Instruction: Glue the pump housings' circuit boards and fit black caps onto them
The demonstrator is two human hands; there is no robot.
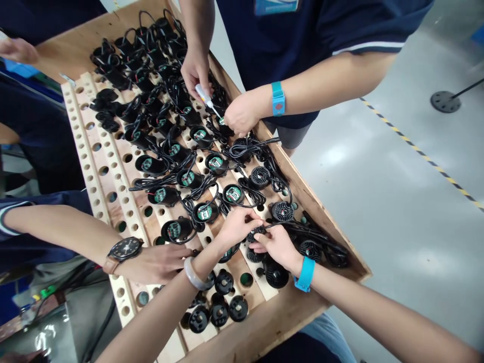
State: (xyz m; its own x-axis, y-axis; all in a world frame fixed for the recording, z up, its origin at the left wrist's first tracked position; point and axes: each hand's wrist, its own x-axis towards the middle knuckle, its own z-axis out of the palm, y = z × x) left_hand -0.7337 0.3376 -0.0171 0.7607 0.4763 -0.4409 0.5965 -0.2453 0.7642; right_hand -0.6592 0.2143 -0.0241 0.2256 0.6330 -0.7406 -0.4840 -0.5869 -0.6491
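Note:
My left hand (239, 225), below a pale bracelet, and my right hand (278, 245), below a blue wrist strap, meet at a small black grilled part (256, 232). Fingers of both hands pinch its edges. Around it sit black round housings with grilles (283, 212) and coiled black cables (269, 174). Just up and left of my left hand, open black housings show green circuit boards (233, 193). Several loose black caps (238, 308) lie below my left wrist.
The wooden tray (321, 217) has raised walls and drilled strips. A co-worker's hand (153, 263) with a watch reaches in from the left. Across the tray, another person's hands (242, 112) work with a white-tipped tool (204, 96). One more hand (18, 50) is at far left.

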